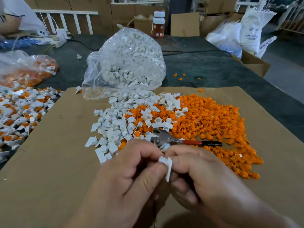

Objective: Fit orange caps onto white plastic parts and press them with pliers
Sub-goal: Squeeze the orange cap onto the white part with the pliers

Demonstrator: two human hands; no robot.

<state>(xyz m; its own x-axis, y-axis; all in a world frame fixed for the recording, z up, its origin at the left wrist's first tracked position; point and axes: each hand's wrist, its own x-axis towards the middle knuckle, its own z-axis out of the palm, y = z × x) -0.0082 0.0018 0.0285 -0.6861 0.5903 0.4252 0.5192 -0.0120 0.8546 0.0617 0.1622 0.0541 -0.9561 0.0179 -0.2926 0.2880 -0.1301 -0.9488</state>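
Both hands meet low in the middle of the cardboard sheet (49, 162). My left hand (131, 171) and my right hand (197, 171) pinch one white plastic part (167, 165) between their fingertips. No orange cap shows on it; the fingers hide most of it. Just beyond the hands lie the pliers (177, 139) with red and black handles, jaws pointing left, untouched. A heap of loose white parts (115, 127) spreads on the left and a heap of orange caps (213, 125) on the right.
A clear bag of white parts (130, 63) stands behind the heaps. Assembled white-and-orange pieces (21, 112) pile up at the left beside a bag of orange caps (31, 69). A bottle (158, 24), cardboard boxes and white sacks (246, 30) line the far edge.
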